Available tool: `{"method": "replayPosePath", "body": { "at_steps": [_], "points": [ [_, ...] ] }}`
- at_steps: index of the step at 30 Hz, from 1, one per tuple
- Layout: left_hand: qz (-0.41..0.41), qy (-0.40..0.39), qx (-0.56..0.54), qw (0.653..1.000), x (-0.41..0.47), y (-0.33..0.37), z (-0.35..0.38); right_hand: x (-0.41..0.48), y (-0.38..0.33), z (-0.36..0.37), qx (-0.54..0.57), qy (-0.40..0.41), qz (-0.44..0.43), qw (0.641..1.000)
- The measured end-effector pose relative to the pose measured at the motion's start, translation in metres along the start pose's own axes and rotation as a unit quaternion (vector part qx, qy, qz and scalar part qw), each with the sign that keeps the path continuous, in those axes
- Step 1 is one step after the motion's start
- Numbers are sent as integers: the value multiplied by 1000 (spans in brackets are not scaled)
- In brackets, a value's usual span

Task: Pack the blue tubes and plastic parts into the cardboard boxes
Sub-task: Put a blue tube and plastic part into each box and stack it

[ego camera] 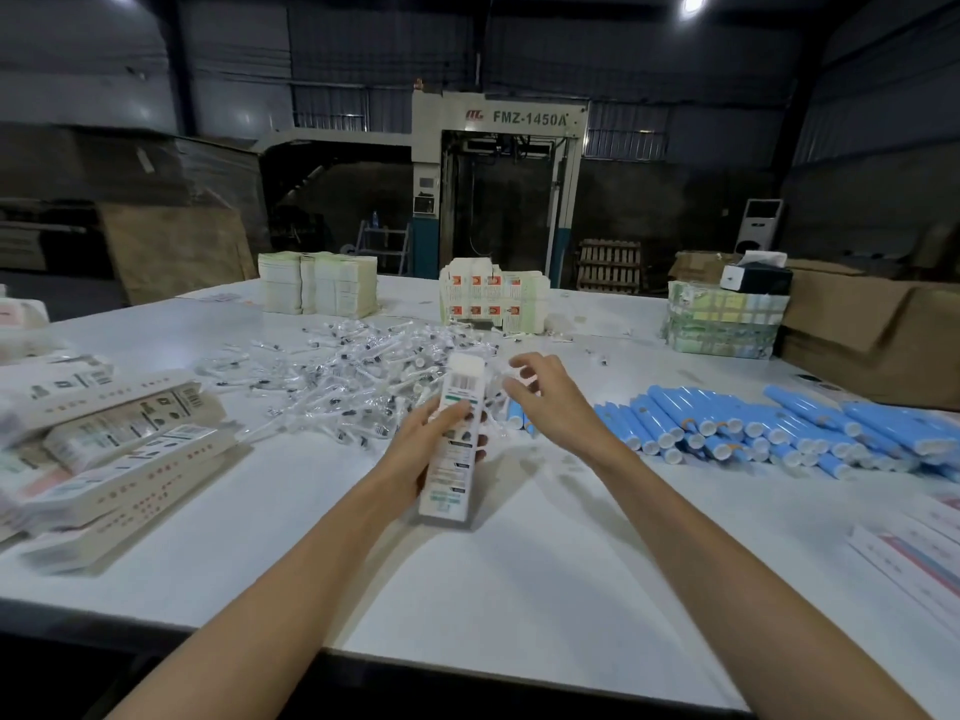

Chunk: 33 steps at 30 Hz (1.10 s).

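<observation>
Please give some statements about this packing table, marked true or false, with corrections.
1. The left hand grips a long white box. True.
2. The blue tubes lie on the person's left. False: they are piled on the right of the table.
3. A heap of clear plastic parts lies beyond the hands. True.
4. The right hand lies flat on the table. False: it is raised beside the box's far end.

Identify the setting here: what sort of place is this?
Most likely a factory or warehouse packing floor: a big industrial machine marked FMZ-1450A stands behind, bundles of flat cartons sit on the long white table, and a heap of blue tubes waits at the right.
</observation>
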<state>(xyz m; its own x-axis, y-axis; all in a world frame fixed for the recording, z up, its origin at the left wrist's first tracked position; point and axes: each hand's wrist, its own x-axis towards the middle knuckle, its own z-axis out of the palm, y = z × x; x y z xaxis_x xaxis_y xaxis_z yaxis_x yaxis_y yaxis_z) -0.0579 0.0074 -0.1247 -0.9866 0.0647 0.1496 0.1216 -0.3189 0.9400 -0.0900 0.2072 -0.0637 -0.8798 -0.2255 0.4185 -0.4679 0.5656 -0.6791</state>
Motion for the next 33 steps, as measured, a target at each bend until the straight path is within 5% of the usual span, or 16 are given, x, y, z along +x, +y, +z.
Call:
{"method": "replayPosePath", "body": {
  "at_steps": [3,11,18,24,33],
  "points": [
    [14,72,-39,997,6,9,-21,3,24,11,-2,54,38,998],
    [40,149,-52,987,13,4,-41,19,63,65,-111,-19,60,992],
    [28,105,-23,994,11,0,-36,37,66,88,-318,-18,44,947],
    [24,45,-45,998,10,-3,-27,16,48,66,-322,-17,83,943],
    [4,-22,-50,999,6,-11,-8,-52,51,5,-422,-148,60,892]
  ]
}}
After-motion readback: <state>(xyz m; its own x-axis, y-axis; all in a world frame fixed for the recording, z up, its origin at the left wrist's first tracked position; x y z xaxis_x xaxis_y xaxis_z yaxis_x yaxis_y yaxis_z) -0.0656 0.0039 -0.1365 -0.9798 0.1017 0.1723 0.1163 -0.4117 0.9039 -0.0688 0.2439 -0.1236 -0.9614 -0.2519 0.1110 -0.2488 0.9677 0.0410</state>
